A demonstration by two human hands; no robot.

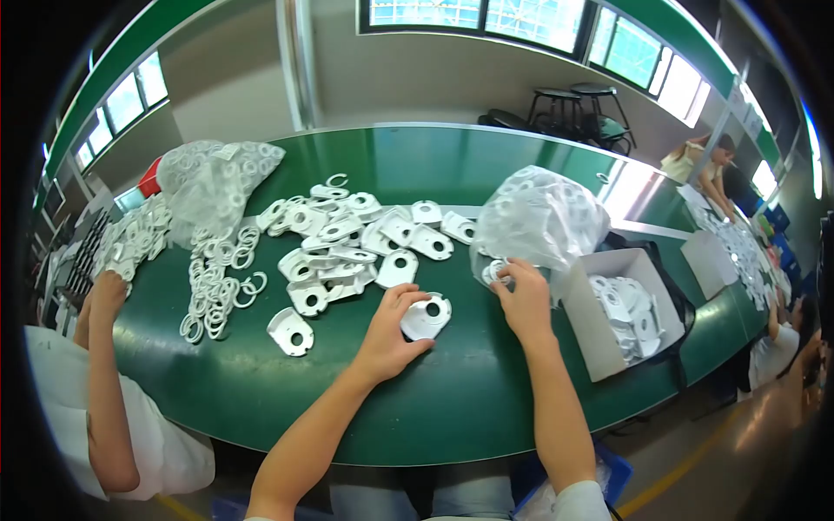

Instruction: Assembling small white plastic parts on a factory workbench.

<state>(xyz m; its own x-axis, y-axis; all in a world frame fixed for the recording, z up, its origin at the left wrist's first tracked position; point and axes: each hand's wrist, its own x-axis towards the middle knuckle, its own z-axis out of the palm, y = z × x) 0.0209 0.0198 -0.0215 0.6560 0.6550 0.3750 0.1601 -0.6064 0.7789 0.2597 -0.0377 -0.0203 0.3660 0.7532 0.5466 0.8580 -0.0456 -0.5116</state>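
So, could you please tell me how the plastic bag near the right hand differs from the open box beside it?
The plastic bag is see-through, while the open box is opaque. The bag bulges and wrinkles; the box has flat walls and firm corners. The right hand is at the near left side of the bag, whereas no hand is at the box. Both contain white pieces.

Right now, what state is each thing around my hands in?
Left hand: curved around a white part
Right hand: fingertips at a white ring
Box: open, white parts inside
Right-hand bag: bulging
Left-hand bag: holding white rings
Housings: heaped, loose
Loose rings: piled
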